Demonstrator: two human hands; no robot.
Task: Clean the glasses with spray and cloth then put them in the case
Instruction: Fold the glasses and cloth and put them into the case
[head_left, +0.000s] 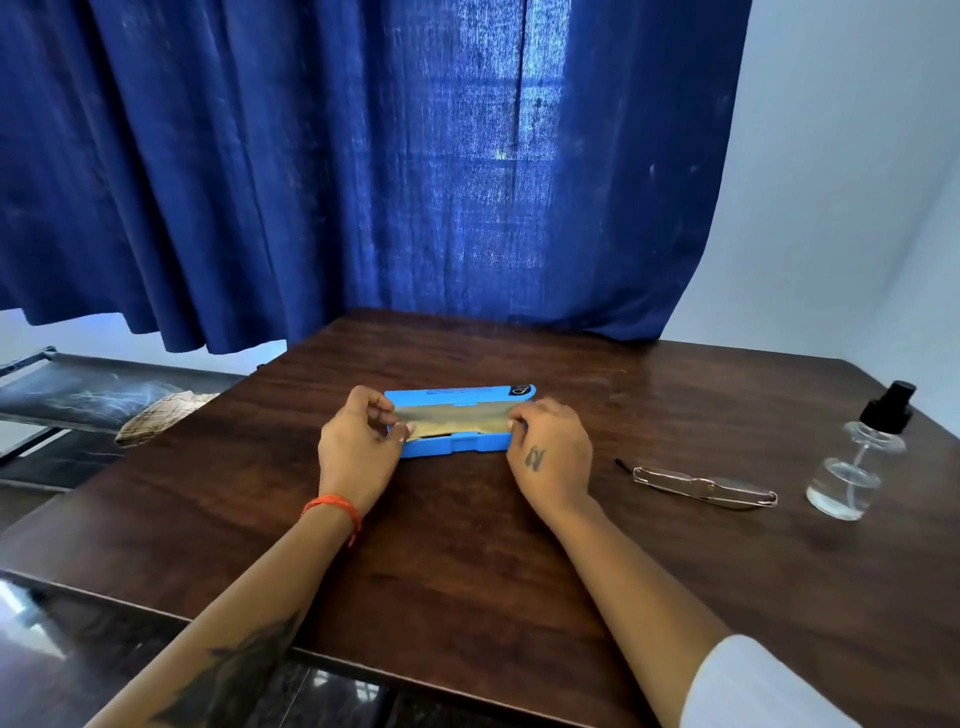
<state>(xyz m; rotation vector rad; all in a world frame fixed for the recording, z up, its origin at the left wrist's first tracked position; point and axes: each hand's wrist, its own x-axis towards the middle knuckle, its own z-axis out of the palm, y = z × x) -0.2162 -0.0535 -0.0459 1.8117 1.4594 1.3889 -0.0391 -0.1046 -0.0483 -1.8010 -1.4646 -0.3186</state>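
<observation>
A blue glasses case (457, 445) lies open at the middle of the dark wooden table (467, 561). A yellowish cloth (457, 417) is stretched across the case. My left hand (358, 441) pinches the cloth's left end and my right hand (550, 452) pinches its right end. Folded thin-rimmed glasses (706, 487) lie on the table to the right of my right hand, untouched. A clear spray bottle (857, 467) with a black pump top stands upright at the far right.
A blue curtain (363, 156) hangs behind the table's far edge. To the left stands a low dark cot (78, 395) with a checked cloth (161, 413) on it. The table's near edge runs across the bottom, above a dark floor.
</observation>
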